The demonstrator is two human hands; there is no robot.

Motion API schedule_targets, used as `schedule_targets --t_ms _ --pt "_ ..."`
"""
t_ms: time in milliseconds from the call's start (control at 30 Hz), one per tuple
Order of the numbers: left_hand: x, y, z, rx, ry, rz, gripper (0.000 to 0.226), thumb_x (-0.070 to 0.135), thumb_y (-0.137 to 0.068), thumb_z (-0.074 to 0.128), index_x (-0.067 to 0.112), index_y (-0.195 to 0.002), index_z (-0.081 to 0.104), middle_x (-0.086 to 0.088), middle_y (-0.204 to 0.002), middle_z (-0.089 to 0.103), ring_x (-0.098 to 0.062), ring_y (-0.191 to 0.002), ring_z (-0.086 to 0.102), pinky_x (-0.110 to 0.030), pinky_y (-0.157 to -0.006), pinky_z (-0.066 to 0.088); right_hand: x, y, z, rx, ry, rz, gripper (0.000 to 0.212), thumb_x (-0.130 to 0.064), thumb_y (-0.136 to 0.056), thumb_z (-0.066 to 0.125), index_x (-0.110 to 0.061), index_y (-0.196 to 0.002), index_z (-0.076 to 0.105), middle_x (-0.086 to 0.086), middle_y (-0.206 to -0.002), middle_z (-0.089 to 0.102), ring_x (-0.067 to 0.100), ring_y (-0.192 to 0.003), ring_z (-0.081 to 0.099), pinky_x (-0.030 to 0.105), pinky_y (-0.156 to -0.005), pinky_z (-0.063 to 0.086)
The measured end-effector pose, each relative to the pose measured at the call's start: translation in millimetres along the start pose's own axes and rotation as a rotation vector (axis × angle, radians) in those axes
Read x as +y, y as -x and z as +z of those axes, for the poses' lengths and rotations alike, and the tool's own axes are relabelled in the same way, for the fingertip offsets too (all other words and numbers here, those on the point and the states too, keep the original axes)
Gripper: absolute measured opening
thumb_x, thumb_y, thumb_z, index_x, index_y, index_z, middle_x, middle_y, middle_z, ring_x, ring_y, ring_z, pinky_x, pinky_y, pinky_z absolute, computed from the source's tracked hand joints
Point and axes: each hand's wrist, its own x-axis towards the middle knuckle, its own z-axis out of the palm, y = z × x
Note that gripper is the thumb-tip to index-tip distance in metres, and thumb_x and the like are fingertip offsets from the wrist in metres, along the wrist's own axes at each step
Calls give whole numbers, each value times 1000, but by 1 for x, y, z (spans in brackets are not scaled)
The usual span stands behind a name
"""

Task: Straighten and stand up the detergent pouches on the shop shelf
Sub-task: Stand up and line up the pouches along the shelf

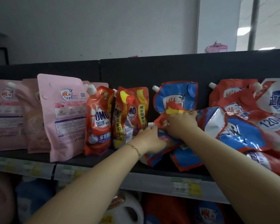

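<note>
Left of my hands: pink pouches (63,113) and upright OMO pouches (100,120), standing on the shelf (95,161).
Left hand (149,138), right hand (179,125): both curled around a fallen OMO pouch (172,110).
Right: blue pouches (238,135), slumped.
Step, I judge: raising it; next, stand it beside the row.

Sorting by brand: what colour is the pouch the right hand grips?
Orange-red pouch with yellow patch; head view.

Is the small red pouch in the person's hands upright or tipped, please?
Tipped: the small red plastic pouch lies sideways, its white spout pointing left.
</note>
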Motion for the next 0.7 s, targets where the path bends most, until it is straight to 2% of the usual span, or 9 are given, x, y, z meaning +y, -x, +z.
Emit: schedule_targets --t_ms 67,167,267,367,433,533,600,700 --pt "-5 2 8 11 -49 -17 95 76 -81 47 25 -153 12 -2 -155 27 -34 -139 24 -52 -112 29 -1 2 1 36 2 -26 49 -63 -92 43 -31 -127 53 4 -124 58 35 -120 50 60 -108 21" --pt "-6 3 13 80 -47 -36 84 76 -79 50 24 -142 31 -5 -141 47 -32 -127 43 -52 -104 39 1 4 -1 106 -40 -29 38 -54 -94 48 -28 -119 57 0 -111 62 29 -109 56 56 -105 27" --pt "4 5 10 32 3 -41 89 83 -72 52 21 -135 38 -6 -129 55 -29 -113 55 -47 -95 47 8 6 -3 200 -181 -1 21 -36 -96 50 -30 -112 61 -1 -100 62 27 -100 58 52 -103 31" --pt "18 6 7 2 -28 -94 103 89 -64 50 18 -137 35 -9 -127 54 -29 -107 56 -44 -91 49 16 10 -4 292 -354 26 27 -20 -95 46 -32 -110 64 0 -100 64 28 -97 59 47 -95 32" --pt "27 -1 7 -6 -60 -129 114 93 -57 48 18 -141 31 -11 -132 51 -32 -113 54 -47 -95 47 22 14 -5 361 -474 41 30 -18 -97 44 -32 -113 65 3 -104 67 30 -98 60 46 -94 31" --pt "39 -13 11 -33 -53 -164 126 93 -52 45 25 -152 9 -14 -142 43 -37 -124 48 -53 -101 40 24 19 -5 418 -560 38 31 -16 -99 44 -29 -116 66 5 -108 68 31 -102 59 46 -94 31" --pt "43 -16 15 -8 -81 -143 109 87 -66 44 31 -152 8 -14 -141 45 -38 -124 47 -55 -103 38 23 22 -2 459 -576 27 30 -16 -99 45 -29 -116 66 5 -107 69 31 -102 60 44 -91 31" --pt "37 -20 18 73 -180 -59 82 85 -76 32 35 -141 36 -10 -128 57 -35 -111 57 -49 -94 46 21 24 -1 527 -630 42 29 -18 -100 45 -30 -116 66 5 -106 70 30 -101 60 43 -90 30"
